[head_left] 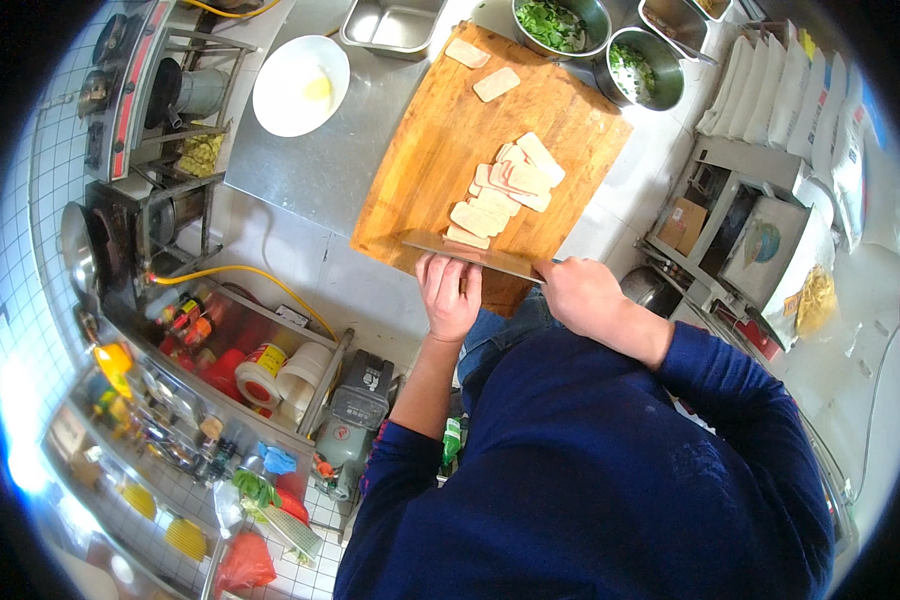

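Observation:
My right hand (582, 296) is closed round the handle of a cleaver (475, 255), whose broad blade points left across the near part of a wooden cutting board (410, 180). My left hand (450, 293) is right behind the blade, its fingers bent and pressed together; whatever lies beneath them is hidden. Just beyond the blade, pale pink slices of luncheon meat (500, 190) lie in an overlapping pile. Two more slices, one of them a luncheon meat slice (497, 85) lying flat, rest apart near the board's far left corner.
A white plate (280, 100) with something pale yellow on it stands left of the board on a steel table (300, 180). Past the board are a steel pan (370, 35) and metal bowls of chopped greens (555, 25). White sacks (770, 90) are stacked at the right.

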Demonstrator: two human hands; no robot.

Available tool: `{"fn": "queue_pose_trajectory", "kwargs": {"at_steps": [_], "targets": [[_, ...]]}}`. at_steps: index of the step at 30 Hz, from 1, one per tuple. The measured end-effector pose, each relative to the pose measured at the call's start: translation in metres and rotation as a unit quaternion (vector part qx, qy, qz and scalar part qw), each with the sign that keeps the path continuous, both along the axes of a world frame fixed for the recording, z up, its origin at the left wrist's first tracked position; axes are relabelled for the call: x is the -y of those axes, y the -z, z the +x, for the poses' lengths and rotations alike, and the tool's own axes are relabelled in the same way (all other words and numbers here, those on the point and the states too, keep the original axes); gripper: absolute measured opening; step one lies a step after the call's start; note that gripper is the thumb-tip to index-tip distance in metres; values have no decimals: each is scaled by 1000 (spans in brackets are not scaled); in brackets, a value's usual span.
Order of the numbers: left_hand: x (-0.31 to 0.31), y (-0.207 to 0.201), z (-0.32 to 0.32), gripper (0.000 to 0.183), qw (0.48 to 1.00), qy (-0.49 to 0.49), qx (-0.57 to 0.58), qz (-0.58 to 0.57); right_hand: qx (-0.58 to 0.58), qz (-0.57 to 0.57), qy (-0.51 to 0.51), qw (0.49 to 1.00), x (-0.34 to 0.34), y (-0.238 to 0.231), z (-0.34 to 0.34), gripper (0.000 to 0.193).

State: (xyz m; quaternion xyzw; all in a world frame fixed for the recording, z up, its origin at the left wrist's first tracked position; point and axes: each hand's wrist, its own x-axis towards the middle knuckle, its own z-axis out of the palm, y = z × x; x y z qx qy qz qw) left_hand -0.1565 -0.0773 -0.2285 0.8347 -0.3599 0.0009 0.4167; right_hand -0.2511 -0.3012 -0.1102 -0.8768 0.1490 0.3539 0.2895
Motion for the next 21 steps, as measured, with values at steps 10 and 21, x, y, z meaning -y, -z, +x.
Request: {"fn": "queue_pose_trajectory", "kwargs": {"at_steps": [10,21], "targets": [[6,-21,-2,24,1000,-8,10,29,71,45,71,994,8,10,-12,22],[2,-12,-4,28,999,-14,12,29,34,9,29,999,8,-30,-23,22]]}}
